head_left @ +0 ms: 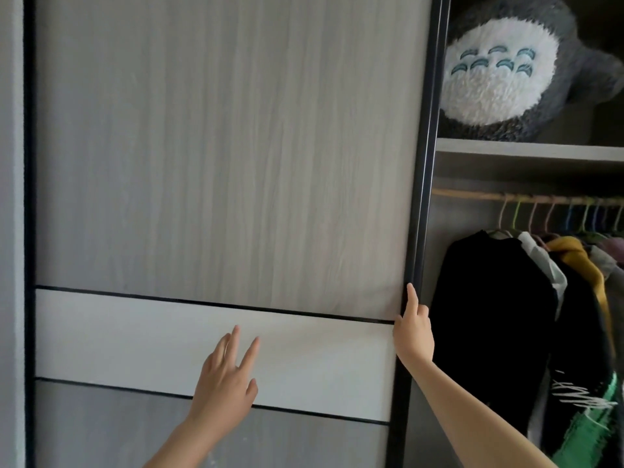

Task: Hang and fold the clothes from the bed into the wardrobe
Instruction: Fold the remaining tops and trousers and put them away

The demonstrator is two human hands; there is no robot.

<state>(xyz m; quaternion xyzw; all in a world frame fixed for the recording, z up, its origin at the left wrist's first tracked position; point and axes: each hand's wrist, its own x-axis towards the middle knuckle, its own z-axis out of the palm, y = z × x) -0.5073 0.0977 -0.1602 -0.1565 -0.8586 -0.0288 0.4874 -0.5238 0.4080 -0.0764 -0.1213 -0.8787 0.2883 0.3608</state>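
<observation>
Sliding door (pixel 219 146) of the wardrobe (pixel 439 251) fills the frame from 9 to 1 o'clock; pale wood-grain panel above, white band (pixel 135 336) across the lower part, grey panel beneath, black frame edge (pixel 423 197) on its right side; open bay at 3 o'clock.

Hung clothes in that bay, 3 to 5 o'clock: black top (pixel 489 315) nearest the door, a mustard garment (pixel 574 255) behind it, a green knit (pixel 587 420) lowest; white scrawled lettering there, unreadable.

Grey-and-white plush toy (pixel 506 69) at 1 o'clock on the shelf (pixel 526 150); teal arc marks stitched on its belly.

Rail (pixel 472 195) under the shelf, pastel hangers (pixel 574 214) bunched to the right.

Left hand (pixel 226 376) at 6 o'clock, fingers straight and spread over the white band; contact uncertain.

Right hand (pixel 413 332) at 4 o'clock grips the door's black edge, forefinger laid straight up along it.
</observation>
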